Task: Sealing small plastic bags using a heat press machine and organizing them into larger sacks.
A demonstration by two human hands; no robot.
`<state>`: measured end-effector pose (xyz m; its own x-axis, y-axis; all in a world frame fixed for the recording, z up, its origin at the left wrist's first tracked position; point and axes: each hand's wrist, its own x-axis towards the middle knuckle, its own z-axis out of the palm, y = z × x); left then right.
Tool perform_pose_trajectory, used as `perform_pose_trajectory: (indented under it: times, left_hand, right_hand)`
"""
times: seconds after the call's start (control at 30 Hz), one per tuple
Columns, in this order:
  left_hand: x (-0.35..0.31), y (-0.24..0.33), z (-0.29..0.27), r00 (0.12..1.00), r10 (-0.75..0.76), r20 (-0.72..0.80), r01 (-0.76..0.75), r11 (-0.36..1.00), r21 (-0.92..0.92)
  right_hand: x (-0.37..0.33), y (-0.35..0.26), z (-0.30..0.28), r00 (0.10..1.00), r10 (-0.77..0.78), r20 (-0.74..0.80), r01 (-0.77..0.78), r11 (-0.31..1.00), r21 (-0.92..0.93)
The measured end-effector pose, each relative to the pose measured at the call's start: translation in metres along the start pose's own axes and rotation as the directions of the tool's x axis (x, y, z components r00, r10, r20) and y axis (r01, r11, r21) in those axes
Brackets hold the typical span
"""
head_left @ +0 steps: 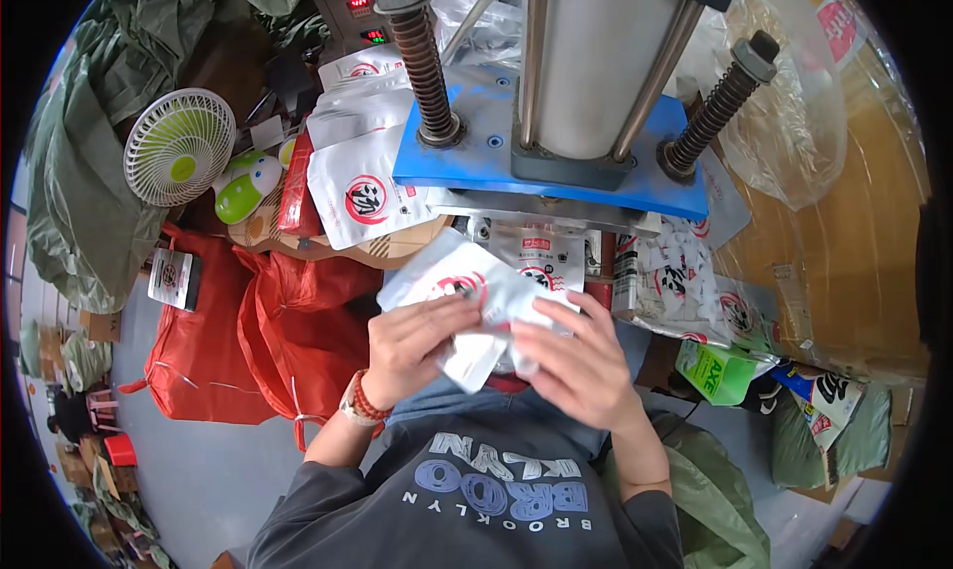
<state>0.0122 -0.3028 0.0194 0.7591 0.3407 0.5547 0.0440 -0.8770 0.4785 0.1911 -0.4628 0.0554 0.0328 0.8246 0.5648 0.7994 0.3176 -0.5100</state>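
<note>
A white printed pouch [467, 306] sits gripped between the left hand [412, 346] and right hand [576, 360] just below the blue press plate [556, 167], with stacked pouches [362, 177] and red bags [268, 331] crowding the left.

My one view sits on the head, looking steeply down and close; the press [586, 92] looms at twelve o'clock, my torso at six.

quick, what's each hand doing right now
left hand: closed on the white pouch, gripping its left side.
right hand: closed on the same white pouch, fingers over its right side.
</note>
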Motion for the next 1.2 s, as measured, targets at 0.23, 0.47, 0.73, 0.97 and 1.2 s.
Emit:
perform_pose_trajectory:
  times: [0.23,0.47,0.73,0.97,1.2]
  left_hand:
    - [0.003,0.001,0.023,0.962,-0.009,0.272,0.159,0.83,-0.535]
    - [0.022,-0.034,0.097,0.712,-0.485,0.508,0.613,0.078,-0.786]
    - [0.043,-0.05,0.089,0.552,-0.55,0.627,0.779,0.07,-0.624]
    - [-0.002,-0.134,0.036,0.922,-0.384,-0.048,0.294,0.613,0.734]
    - [-0.048,-0.095,0.018,0.902,-0.432,-0.002,0.425,0.885,0.188]
  right_hand:
    - [-0.016,0.013,-0.002,0.946,0.323,-0.033,-0.291,0.89,0.35]
    - [-0.041,0.04,-0.028,0.756,0.409,-0.511,-0.517,0.852,-0.083]
    - [-0.1,0.092,-0.009,0.617,0.779,-0.109,-0.735,0.521,-0.434]
    - [-0.109,0.077,-0.042,0.704,0.708,-0.049,-0.709,0.706,0.009]
    - [-0.061,0.027,-0.024,0.813,0.38,-0.442,-0.256,0.914,0.315]
